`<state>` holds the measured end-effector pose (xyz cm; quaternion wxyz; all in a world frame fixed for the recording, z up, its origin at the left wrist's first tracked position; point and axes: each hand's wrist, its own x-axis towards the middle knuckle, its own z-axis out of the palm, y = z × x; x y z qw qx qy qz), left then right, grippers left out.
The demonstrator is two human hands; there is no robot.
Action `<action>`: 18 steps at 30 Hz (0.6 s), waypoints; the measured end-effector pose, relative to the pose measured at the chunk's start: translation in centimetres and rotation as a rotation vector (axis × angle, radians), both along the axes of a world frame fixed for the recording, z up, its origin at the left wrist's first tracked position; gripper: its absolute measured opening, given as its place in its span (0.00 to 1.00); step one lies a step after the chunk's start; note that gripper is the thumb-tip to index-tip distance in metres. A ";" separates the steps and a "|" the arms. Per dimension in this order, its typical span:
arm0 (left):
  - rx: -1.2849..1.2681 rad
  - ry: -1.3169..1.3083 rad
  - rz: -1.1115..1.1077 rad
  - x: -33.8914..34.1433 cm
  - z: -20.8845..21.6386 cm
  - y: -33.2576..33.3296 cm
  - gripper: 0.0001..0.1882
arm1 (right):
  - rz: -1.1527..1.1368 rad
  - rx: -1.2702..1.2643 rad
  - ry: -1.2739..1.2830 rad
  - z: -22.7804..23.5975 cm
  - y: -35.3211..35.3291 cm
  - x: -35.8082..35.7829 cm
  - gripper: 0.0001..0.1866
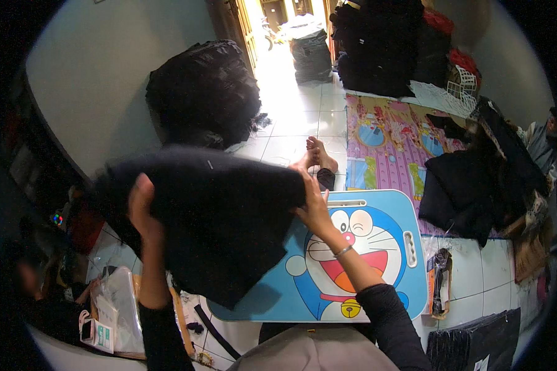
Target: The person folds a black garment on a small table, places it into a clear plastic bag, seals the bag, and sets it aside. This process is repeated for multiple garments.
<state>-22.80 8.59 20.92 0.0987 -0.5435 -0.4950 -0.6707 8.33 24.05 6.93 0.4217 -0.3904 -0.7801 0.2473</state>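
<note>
A large piece of black cloth [223, 216] with a small pale mark near its far edge is spread between my two hands, its far edge blurred. My right hand [314, 207], with a bracelet at the wrist, grips the cloth's right edge between thumb and fingers. On the other side my left hand [146, 210] is at the left part of the cloth, slightly blurred, its fingers mostly hidden; the cloth stays raised there. Beneath lies a blue folding lap table [272, 303] with a cartoon face on it, partly covered by the cloth's lower corner.
A big black bundle [204, 89] stands far left, and tall black stacks [377, 49] far right. Black garments [470, 179] lie on a patterned mat [384, 157]. Wrapped black packs [476, 340] are near right. At left are a clear plastic box [127, 303] and another person's hand [28, 278].
</note>
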 end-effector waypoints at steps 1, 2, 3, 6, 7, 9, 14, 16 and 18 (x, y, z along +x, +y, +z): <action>-0.139 -0.126 -0.093 0.6 -4.0 -1.7 0.21 | 0.069 -0.102 0.011 -0.9 0.1 1.4 0.49; -0.249 -0.380 -0.084 1.4 -7.6 -3.2 0.24 | 0.079 -0.096 -0.075 -1.3 0.3 2.9 0.44; -0.368 -0.596 -0.082 1.6 -9.8 -4.4 0.27 | 0.047 -0.162 -0.243 -1.2 0.5 4.1 0.40; -0.592 -0.094 0.139 8.1 -15.3 -10.2 0.29 | -0.109 -0.053 -0.305 2.1 0.4 5.0 0.23; -0.680 0.060 0.282 9.7 -15.4 -11.4 0.33 | -0.008 0.044 -0.053 3.9 0.2 4.2 0.22; -0.774 0.130 0.328 12.2 -14.8 -13.4 0.37 | 0.122 0.241 0.163 7.5 -1.2 0.9 0.22; -0.895 0.542 0.417 13.2 -14.6 -14.8 0.38 | 0.652 0.578 0.136 6.9 -7.1 -6.2 0.27; -0.859 0.609 0.484 12.1 -15.6 -14.7 0.38 | 0.564 0.556 -0.071 3.6 -4.6 -5.3 0.25; -0.860 0.596 0.447 11.3 -16.5 -15.1 0.38 | 0.202 0.404 -0.421 1.4 2.1 -1.4 0.20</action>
